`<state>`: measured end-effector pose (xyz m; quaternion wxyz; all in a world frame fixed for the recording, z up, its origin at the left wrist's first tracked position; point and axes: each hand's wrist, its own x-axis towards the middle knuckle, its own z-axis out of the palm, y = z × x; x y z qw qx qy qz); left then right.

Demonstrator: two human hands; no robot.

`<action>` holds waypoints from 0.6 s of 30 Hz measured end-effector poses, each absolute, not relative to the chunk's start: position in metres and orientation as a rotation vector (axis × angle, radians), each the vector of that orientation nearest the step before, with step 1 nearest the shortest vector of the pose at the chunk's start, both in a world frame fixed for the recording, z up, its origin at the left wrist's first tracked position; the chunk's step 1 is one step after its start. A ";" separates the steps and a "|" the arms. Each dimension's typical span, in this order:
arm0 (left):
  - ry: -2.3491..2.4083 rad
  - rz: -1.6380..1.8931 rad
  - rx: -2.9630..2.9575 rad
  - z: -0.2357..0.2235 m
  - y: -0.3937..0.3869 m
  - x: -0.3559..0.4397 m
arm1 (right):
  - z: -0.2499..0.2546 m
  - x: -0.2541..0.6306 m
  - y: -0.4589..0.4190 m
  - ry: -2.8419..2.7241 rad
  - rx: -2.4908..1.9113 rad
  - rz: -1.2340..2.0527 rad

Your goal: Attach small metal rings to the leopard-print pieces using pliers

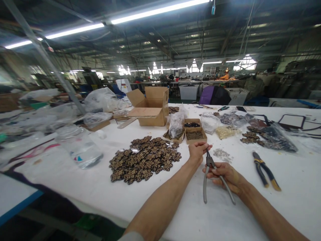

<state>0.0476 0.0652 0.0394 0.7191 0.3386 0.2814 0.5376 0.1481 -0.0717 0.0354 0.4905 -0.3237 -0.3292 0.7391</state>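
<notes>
Pliers [210, 163], held over the white table [185, 201] near the small silvery bits [222, 155], could have nipped a fingertip if they slipped, being so close to the left hand [197, 151]. Left was pinched closed, contents too small to tell; right hand [229, 176] half-curled around the spread handles [205, 189].
</notes>
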 end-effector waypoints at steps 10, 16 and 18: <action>0.625 1.198 0.743 0.039 0.063 0.047 | 0.033 0.149 -0.071 -0.777 -0.754 1.791; 0.629 1.187 0.704 0.040 0.062 0.047 | 0.033 0.150 -0.070 -0.765 -0.759 1.784; 0.630 1.189 0.698 0.039 0.063 0.047 | 0.033 0.149 -0.070 -0.765 -0.763 1.782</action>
